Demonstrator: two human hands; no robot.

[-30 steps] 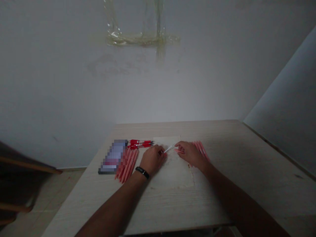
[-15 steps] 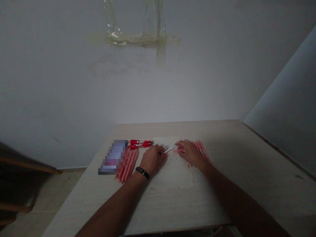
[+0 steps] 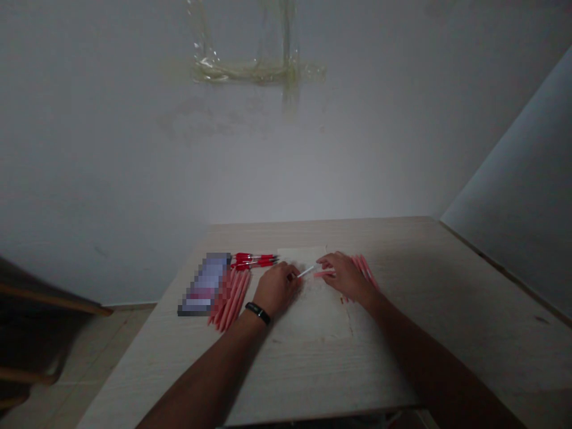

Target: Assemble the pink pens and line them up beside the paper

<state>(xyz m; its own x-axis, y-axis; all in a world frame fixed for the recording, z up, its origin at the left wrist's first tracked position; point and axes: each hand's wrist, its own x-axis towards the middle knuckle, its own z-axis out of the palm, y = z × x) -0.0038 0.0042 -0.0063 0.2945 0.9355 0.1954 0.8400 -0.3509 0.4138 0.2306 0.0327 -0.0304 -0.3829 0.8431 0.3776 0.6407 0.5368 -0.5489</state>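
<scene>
My left hand (image 3: 277,287), with a dark band on its wrist, is closed in a pinch on a thin white stick (image 3: 306,271) like a pen refill, which points up and right. A little to the right, my right hand (image 3: 343,276) curls its fingers around a slim pink pen part (image 3: 322,274); its far end is hidden by the hand. A small gap separates the two pieces. Beneath both hands lies a pale sheet (image 3: 313,319). Behind my right hand rests a row of pink pens (image 3: 367,269), partly covered.
Left of my left hand lie several pink pens (image 3: 233,301) in a bundle, with several red pens (image 3: 254,260) above them. A phone-like device (image 3: 206,285), blurred out, is at the table's left side. Walls border the wooden table (image 3: 402,238) behind and right.
My right hand's fingers have shifted and spread slightly around the pink part. My left hand and the white stick stay nearly still.
</scene>
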